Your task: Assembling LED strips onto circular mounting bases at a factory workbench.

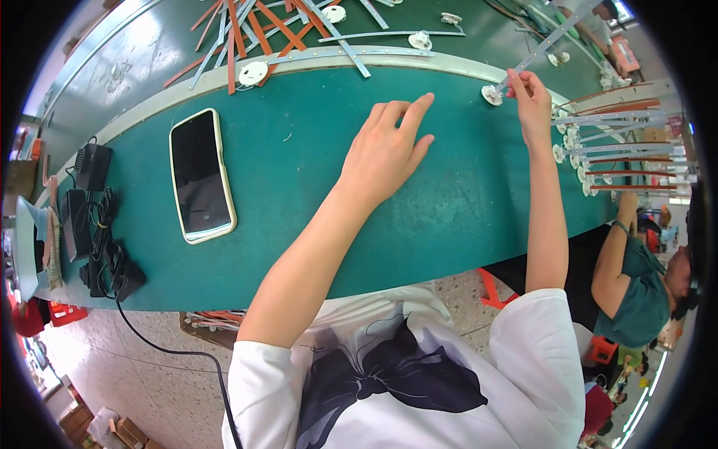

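My right hand (532, 105) pinches a pale metallic strip (552, 43) near its lower end, at the far right of the table. A small white round piece (491, 95) is at that end of the strip, beside my fingertips. My left hand (383, 148) is over the middle of the green tabletop (299, 194), palm down with its fingers stretched out and nothing in them. Just right of my right hand lies a row of white and orange-brown strips (628, 150) with white round ends (580, 146).
A phone (202, 176) in a pale case lies left of my left hand. Black adapters (93, 168) and coiled cables (103, 213) sit at the left edge. Orange-brown and silver strips (258, 30) are heaped at the back. Another person (636, 292) sits at the right.
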`<state>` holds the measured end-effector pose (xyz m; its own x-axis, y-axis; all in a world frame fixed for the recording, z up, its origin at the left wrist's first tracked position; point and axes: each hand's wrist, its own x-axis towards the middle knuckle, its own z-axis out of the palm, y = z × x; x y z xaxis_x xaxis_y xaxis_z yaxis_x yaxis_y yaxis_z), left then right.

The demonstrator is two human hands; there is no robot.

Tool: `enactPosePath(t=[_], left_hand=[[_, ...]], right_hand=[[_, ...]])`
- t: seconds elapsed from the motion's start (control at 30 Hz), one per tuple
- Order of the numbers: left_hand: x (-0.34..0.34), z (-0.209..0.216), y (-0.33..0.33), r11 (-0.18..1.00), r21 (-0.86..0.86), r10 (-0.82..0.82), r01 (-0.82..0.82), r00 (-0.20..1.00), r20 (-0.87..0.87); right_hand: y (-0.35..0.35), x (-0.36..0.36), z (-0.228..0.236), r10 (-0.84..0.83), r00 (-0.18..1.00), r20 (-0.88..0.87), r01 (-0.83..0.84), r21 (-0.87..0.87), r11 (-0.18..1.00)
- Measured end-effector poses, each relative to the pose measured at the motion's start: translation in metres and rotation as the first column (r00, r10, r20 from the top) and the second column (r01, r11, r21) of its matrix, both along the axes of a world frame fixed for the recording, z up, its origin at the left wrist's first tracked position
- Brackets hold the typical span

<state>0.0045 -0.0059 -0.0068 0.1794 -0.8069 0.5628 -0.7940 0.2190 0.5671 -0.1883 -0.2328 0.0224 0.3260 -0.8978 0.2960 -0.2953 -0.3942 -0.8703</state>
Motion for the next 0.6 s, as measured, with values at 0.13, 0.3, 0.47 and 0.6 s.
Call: enactPosePath(t=[0.13,0.3,0.47,0.6], left_hand=[[0.003,0.000,0.001,0.999,0.053,0.000,0.002,1.000,-0.022],[0.004,-0.001,0.000,0.997,0.075,-0.006,0.008,1.000,-0.026],[0.004,-0.001,0.000,0.999,0.035,0.002,-0.002,1.000,-0.014],[0.001,-0.003,0.000,1.000,0.013,0.009,-0.009,0.999,-0.033]], right_hand=[[0.008,0.002,-0.002,-0.031,0.999,-0.007,0.031,0.029,0.999],[0.028,0.000,0.014,0.007,0.998,0.060,-0.021,0.240,0.971],[0.093,-0.006,0.030,-0.191,0.889,0.416,-0.002,0.422,0.907],[0.119,0.021,0.024,-0.198,0.861,0.469,0.010,0.373,0.928]])
